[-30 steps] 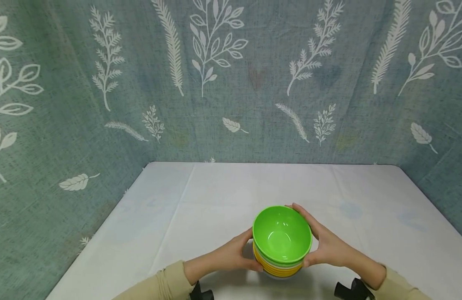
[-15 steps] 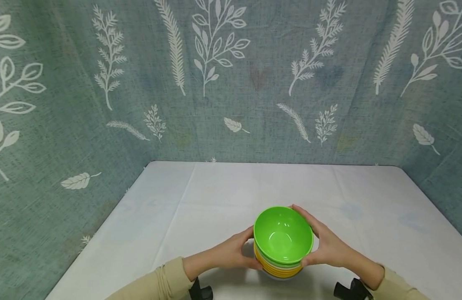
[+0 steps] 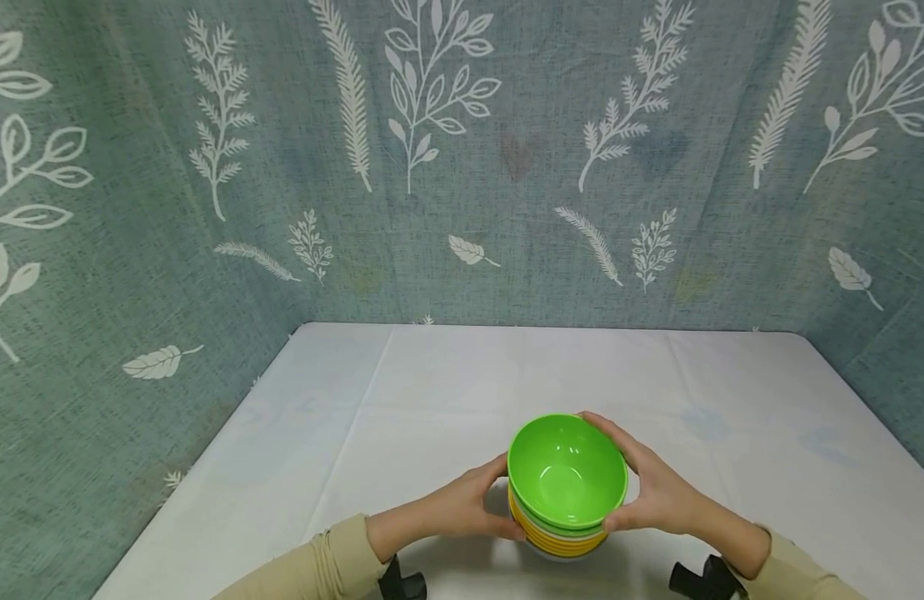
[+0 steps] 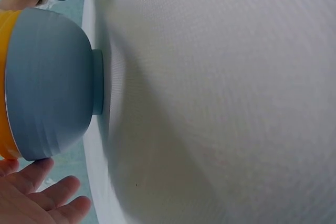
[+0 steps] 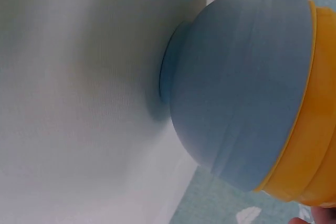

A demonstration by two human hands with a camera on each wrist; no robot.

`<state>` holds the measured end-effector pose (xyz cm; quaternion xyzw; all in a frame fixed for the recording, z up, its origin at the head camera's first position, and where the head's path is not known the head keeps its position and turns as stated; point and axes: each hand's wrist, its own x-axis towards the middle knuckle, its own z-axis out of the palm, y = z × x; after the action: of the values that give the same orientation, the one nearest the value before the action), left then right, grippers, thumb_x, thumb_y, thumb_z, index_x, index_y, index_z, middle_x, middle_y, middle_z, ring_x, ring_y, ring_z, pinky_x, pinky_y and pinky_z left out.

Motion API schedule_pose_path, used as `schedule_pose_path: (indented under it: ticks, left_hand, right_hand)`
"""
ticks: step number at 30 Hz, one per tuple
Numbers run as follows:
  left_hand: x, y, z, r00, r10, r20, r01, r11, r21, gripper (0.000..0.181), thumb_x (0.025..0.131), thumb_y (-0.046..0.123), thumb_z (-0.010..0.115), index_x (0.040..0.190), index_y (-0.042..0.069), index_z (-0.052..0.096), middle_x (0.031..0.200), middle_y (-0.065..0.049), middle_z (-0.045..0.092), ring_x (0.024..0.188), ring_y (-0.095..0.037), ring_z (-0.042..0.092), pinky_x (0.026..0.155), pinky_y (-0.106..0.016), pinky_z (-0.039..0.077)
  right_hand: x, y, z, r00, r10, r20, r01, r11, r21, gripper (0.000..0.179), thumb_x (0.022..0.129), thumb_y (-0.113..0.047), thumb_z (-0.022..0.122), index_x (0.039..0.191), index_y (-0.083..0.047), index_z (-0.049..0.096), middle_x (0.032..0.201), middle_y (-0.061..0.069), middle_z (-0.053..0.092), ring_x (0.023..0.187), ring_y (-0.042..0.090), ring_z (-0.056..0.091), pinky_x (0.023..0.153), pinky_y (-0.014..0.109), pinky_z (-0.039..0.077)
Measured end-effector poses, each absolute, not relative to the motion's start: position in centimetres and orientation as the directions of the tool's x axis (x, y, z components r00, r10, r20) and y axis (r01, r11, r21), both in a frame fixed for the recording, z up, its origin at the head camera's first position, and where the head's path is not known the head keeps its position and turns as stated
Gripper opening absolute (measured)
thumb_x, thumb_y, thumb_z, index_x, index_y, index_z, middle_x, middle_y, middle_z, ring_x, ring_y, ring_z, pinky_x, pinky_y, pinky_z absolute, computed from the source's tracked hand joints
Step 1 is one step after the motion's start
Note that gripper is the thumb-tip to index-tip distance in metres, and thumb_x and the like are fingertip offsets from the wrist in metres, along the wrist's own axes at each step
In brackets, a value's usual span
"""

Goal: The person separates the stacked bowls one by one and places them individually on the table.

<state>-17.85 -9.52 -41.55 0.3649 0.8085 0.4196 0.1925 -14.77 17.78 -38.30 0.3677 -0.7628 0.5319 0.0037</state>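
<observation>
A stack of nested bowls sits upright near the front of the table, right of centre in the head view. Its top bowl is bright green point(image 3: 566, 471), with yellow bowls point(image 3: 557, 540) beneath. At the bottom is a grey-blue bowl point(image 4: 50, 82), its foot close to the cloth in both wrist views; whether it touches is unclear. My left hand point(image 3: 472, 504) holds the stack's left side, thumb in front. On the opposite side my right hand point(image 3: 652, 487) grips it, fingers along the green rim and thumb low in front. The far fingertips are partly hidden behind the bowls.
White cloth covers the table point(image 3: 432, 392). A grey-green curtain point(image 3: 506, 167) with white leaf prints hangs behind and along both sides. Black wrist devices point(image 3: 705, 579) sit below each hand, near the beige sleeves point(image 3: 334, 558).
</observation>
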Motion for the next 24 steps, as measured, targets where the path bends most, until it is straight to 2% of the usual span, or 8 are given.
schedule_pose_path:
  ticks: [5,12,16,19,24]
  left_hand:
    - [-17.83,-9.52,-41.57,-0.664,0.748,-0.008,0.425,0.386,0.819,0.095,0.073,0.029,0.077,0.145,0.033,0.016,0.146,0.012,0.030,0.133,-0.016,0.031,0.106,-0.049,0.028]
    - [-17.89,-9.51,-41.69,-0.666,0.746,-0.015,0.414,0.387,0.824,0.097,0.073,0.030,0.077,0.146,0.034,0.014,0.148,0.013,0.025,0.135,-0.016,0.028,0.106,-0.050,0.026]
    - [-17.88,-9.52,-41.65,-0.660,0.751,-0.019,0.408,0.380,0.830,0.097,0.073,0.029,0.077,0.146,0.034,0.013,0.148,0.013,0.024,0.135,-0.017,0.027,0.106,-0.050,0.026]
    - [-17.86,-9.50,-41.63,-0.661,0.750,-0.018,0.408,0.379,0.830,0.097,0.073,0.028,0.077,0.146,0.034,0.013,0.148,0.013,0.025,0.135,-0.016,0.028,0.106,-0.050,0.026]
    - [-17.86,-9.47,-41.59,-0.664,0.748,-0.012,0.409,0.376,0.832,0.096,0.073,0.028,0.077,0.146,0.034,0.015,0.147,0.013,0.027,0.134,-0.016,0.029,0.106,-0.050,0.027]
  right_hand:
    - [-14.94,17.92,-38.40,-0.723,-0.604,0.336,-0.478,0.087,-0.874,0.098,0.073,-0.044,0.073,0.147,-0.016,0.016,0.148,0.009,0.026,0.128,-0.002,0.029,0.085,0.075,0.024]
    - [-14.88,17.78,-38.67,-0.732,-0.586,0.348,-0.479,0.079,-0.874,0.099,0.072,-0.034,0.077,0.147,-0.012,0.016,0.149,0.006,0.025,0.127,-0.001,0.033,0.088,0.066,0.030]
    - [-14.68,17.69,-38.59,-0.738,-0.566,0.367,-0.498,0.089,-0.863,0.097,0.072,-0.027,0.078,0.146,-0.011,0.018,0.149,0.009,0.025,0.127,-0.001,0.033,0.096,0.042,0.037]
    - [-14.61,17.68,-38.55,-0.726,-0.564,0.395,-0.525,0.083,-0.847,0.096,0.073,-0.026,0.077,0.146,-0.010,0.018,0.149,0.011,0.024,0.129,0.000,0.031,0.095,0.024,0.037]
    - [-14.77,17.79,-38.81,-0.724,-0.561,0.401,-0.537,0.095,-0.838,0.095,0.074,-0.028,0.077,0.146,-0.010,0.018,0.148,0.016,0.024,0.129,-0.001,0.030,0.096,0.024,0.037]
